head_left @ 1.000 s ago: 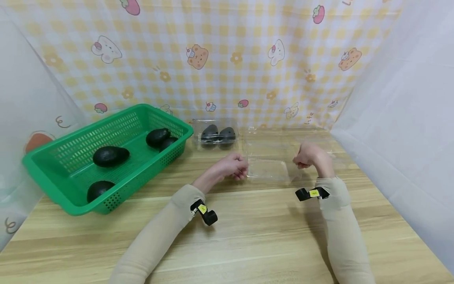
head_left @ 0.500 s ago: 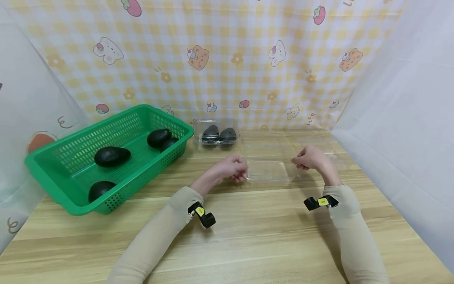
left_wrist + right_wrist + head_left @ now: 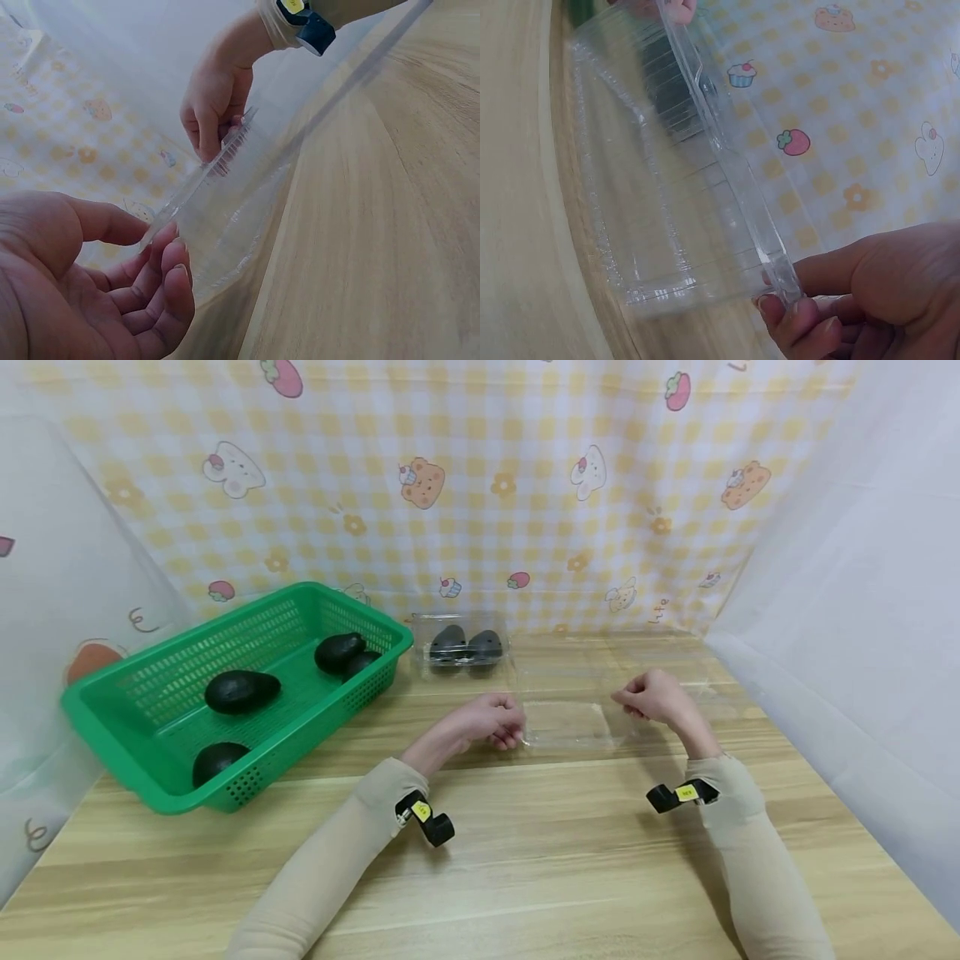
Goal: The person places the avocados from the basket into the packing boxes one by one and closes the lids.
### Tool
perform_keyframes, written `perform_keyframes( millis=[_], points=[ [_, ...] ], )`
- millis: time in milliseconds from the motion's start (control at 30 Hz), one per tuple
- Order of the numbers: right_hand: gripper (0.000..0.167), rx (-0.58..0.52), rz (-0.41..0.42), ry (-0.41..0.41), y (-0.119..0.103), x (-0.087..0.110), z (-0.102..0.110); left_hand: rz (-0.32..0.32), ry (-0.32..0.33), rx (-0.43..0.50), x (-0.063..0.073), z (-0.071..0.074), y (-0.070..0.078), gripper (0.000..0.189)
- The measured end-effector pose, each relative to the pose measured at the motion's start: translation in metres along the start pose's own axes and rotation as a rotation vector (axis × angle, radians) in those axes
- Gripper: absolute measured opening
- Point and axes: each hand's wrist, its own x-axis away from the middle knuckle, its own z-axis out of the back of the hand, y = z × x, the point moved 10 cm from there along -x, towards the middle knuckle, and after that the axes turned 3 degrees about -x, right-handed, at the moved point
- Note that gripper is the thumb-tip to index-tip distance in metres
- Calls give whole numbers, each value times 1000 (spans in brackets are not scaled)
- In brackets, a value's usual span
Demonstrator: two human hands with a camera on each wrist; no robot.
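Observation:
Between my two hands is a clear plastic fruit container, with ribbed walls in the right wrist view. My left hand pinches its left rim between thumb and fingers, as the left wrist view shows. On the other side my right hand grips the opposite rim by a corner, thumb above and fingertips below. No avocado shows inside the container. Behind my left hand, a second clear box holds two dark avocados, one of them an avocado on the right.
At the left stands a green perforated basket with several dark avocados, such as the avocado in its middle. More clear plastic lies at the table's back right; its outline is hard to make out. A checked curtain hangs behind the table.
My right hand has shifted slightly right and nearer, turning from a tucked fist shape to a thumb-and-finger pinch on the rim. The container's near edge sits slightly closer. My left hand barely moved.

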Motion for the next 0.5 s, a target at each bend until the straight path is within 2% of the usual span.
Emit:
perform_keyframes(
  millis=[300, 500],
  points=[
    [30, -23, 41, -38, 1, 10, -6, 20, -43, -19, 3, -4, -2, 15],
    [28, -44, 41, -18, 2, 16, -7, 8, -47, 5, 4, -5, -2, 13]
  ],
)
